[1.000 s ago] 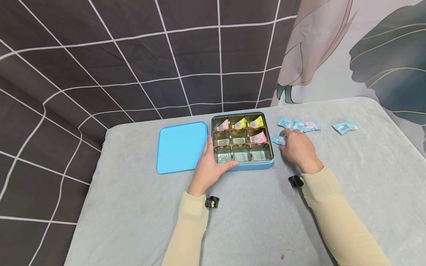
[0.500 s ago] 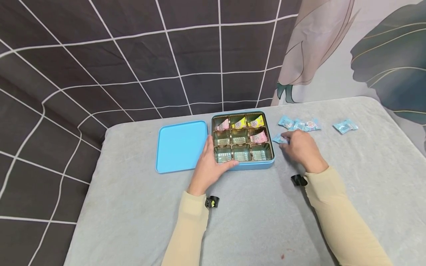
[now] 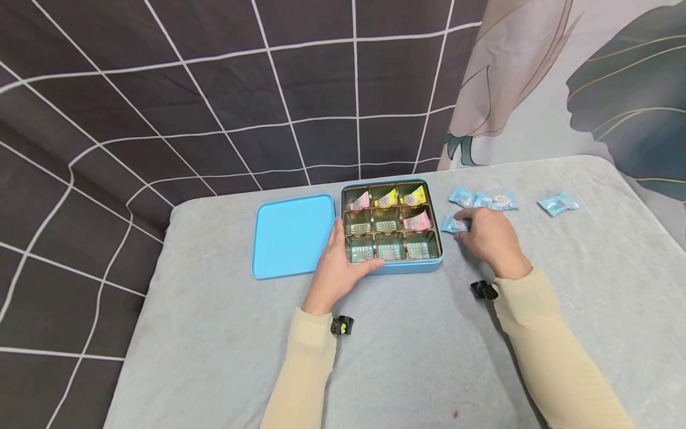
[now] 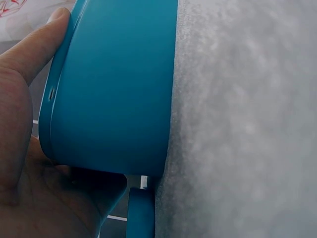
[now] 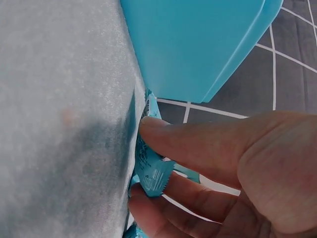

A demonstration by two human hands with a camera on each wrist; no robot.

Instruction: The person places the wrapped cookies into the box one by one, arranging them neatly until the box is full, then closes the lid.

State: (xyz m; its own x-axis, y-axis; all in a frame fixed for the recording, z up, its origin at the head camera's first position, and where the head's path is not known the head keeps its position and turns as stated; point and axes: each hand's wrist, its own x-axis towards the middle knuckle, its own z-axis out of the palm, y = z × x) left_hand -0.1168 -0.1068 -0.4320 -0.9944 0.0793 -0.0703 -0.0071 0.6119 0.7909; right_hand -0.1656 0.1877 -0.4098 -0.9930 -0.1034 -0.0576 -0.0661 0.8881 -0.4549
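My left hand rests against the near left corner of a blue tin box, thumb along the front rim and straight fingers along the left side. The tin has a gold divided tray; pink candies and yellow-wrapped candies lie in its back and right compartments, the front row being bare. Just right of the tin, my right hand pinches a small blue-wrapped candy between thumb and fingers, low at the cloth.
A flat blue lid lies left of the tin. Beyond my right hand are more blue-wrapped candies, and a separate blue candy packet lies farther right. Grey cloth covers the table, with a dark checked curtain behind.
My right hand has shifted slightly right with the blue candy, which now shows more beside the fingertips. The left hand and the tin stay in place.
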